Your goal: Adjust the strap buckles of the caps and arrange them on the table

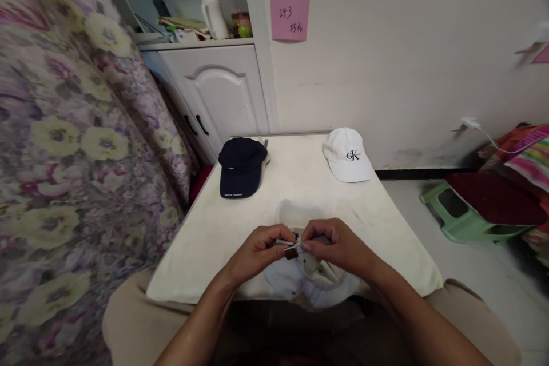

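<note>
Pinching a cap strap (pixel 291 252), left hand (pixel 259 249) and right hand (pixel 339 242) nearly closed.

From the left hand (pixel 260 247) and right hand (pixel 337 243), bare surface (pixel 295 168) is stretching toward twelve o'clock, passing between the navy cap (pixel 242 163), which is blocking eleven, and the white cap (pixel 345 151), blocking one. The wall (pixel 407 68) is closing the far end; the pale cap (pixel 283 280) is crowding six.

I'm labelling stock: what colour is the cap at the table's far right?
That cap is white; the head view shows it.
</note>
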The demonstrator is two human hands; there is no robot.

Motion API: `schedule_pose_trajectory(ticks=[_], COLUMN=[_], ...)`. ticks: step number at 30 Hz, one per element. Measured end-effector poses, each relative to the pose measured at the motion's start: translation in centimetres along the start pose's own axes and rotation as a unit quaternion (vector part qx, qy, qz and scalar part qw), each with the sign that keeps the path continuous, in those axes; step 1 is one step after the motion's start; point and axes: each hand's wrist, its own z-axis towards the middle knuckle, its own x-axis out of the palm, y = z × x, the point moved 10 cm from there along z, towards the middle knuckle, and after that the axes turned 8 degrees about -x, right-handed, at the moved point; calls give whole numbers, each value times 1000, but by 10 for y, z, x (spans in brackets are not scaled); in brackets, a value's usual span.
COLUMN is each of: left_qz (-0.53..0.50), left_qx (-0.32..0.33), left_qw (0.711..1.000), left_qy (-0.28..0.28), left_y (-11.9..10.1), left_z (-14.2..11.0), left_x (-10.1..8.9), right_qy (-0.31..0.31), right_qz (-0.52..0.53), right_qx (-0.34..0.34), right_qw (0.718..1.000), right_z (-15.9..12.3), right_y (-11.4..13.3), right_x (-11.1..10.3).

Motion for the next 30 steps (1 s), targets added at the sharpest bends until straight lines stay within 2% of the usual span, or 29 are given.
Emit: schedule_pose_trajectory(ticks=[7, 15, 24, 30], left_qz=[31, 19, 13, 25], left_qx=[21, -2, 2, -9], left_qw=[999, 1000, 1000, 1000], left_qy=[-13, -19, -6, -12], left_y=[-1, 4, 2, 6], left_z=[0, 1, 0, 0], left_x=[1, 0, 5, 4], right_qy=[2, 1, 4, 1], right_qz=[11, 31, -22, 5], right_qx=[-9, -11, -58, -33], right_qw=[1000, 999, 998, 999], right_z=[1, 3, 5, 6], right_y=[1, -6, -1, -6], right_x=[1, 0, -3, -1])
